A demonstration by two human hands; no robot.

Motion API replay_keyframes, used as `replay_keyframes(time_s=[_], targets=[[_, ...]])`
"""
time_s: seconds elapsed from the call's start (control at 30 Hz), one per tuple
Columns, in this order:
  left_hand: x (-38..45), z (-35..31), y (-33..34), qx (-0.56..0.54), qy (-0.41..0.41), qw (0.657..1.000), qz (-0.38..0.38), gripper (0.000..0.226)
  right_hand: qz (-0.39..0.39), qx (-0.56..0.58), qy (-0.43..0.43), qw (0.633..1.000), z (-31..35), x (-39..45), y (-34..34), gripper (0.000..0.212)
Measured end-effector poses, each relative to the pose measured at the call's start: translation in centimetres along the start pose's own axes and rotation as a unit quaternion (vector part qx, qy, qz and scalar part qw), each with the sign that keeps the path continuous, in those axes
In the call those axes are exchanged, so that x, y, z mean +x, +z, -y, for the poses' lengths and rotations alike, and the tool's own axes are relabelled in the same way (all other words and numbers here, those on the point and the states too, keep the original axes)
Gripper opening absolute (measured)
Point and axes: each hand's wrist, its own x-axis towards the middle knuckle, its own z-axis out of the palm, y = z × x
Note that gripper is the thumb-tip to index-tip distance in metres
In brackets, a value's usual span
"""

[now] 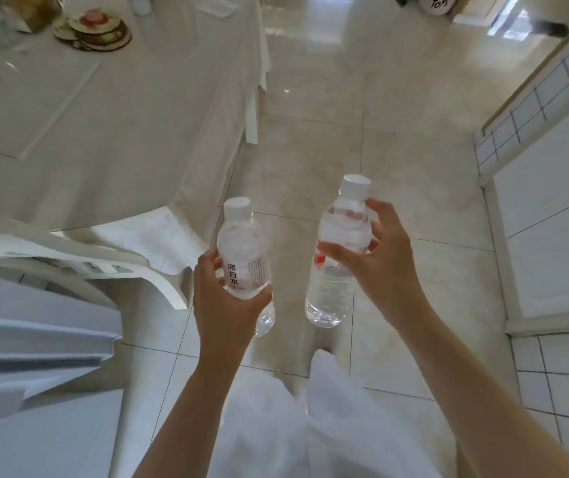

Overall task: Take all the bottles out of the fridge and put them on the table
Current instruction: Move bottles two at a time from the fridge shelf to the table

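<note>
My left hand (222, 301) grips a clear water bottle with a white cap and black lettering on its label (243, 250), held upright over the floor. My right hand (383, 257) holds a second clear water bottle with a white cap and a red-marked label (340, 250), tilted slightly left. Both bottles hang in mid-air in front of me. The table (121, 139), covered by a pale cloth, lies ahead to the left. The white fridge (34, 374) is at my lower left, its inside hidden.
A white plastic chair (131, 257) stands between the fridge and the table. A stack of plates (95, 29) and several jars sit at the table's far left. White tiled counter and cabinet doors (552, 236) run along the right. Glossy tiled floor (345, 115) stretches ahead.
</note>
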Motion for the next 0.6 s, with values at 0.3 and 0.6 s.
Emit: replay_keyframes(time_s=[0.3, 0.6], targets=[[11.2, -2.6, 6.2, 0.001, -0.027, 0.998, -0.063, 0.083, 0.052, -0.004, -0.020, 0.998, 0.0, 14.6, 1.7, 0.082], [22.4, -6.9, 10.9, -0.015, -0.097, 0.983, -0.153, 0.085, 0.145, -0.045, -0.083, 0.985, 2.9, 30.3, 4.7, 0.078]])
